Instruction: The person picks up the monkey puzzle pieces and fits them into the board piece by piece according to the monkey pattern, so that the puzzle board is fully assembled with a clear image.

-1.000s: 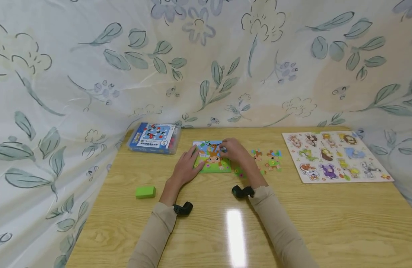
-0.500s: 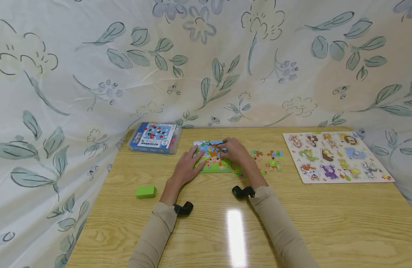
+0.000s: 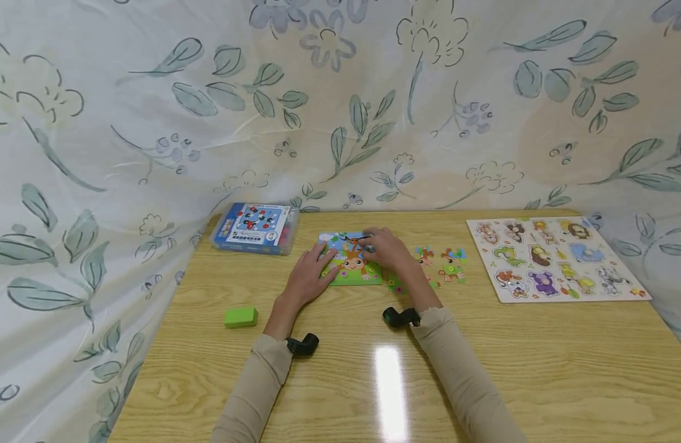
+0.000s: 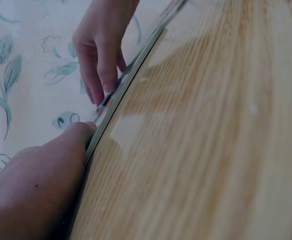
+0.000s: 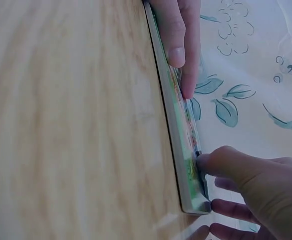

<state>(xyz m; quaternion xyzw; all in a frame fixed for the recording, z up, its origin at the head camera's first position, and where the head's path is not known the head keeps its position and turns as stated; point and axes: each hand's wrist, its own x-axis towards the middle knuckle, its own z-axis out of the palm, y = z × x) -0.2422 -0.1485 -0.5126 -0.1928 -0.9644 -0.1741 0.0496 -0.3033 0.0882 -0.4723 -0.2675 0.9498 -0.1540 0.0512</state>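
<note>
A small square jigsaw board (image 3: 348, 280) with a monkey picture lies near the back middle of the table. My left hand (image 3: 308, 275) rests on its left side, fingers spread, thumb along the lower left. At the upper right of the board, my right hand (image 3: 387, 249) has its thumb and fingertips together at a jigsaw piece (image 5: 202, 175) with a dark edge, by the board's edge. The fingers largely hide this piece in the head view. The left wrist view shows the right fingers reaching down to the board, close to the left thumb. Loose jigsaw pieces (image 3: 453, 269) lie right of the hand.
A blue boxed set (image 3: 251, 229) stands at the back left. Nearer the front left lies a green block (image 3: 241, 317). A white animal puzzle board (image 3: 558, 261) is at the right. Patterned cloth (image 3: 340, 111) hangs behind the wooden table (image 3: 346, 381).
The right fingers have shifted slightly at the board's upper right. The left thumb and fingers have moved a little on the board. Loose pieces stay where they were.
</note>
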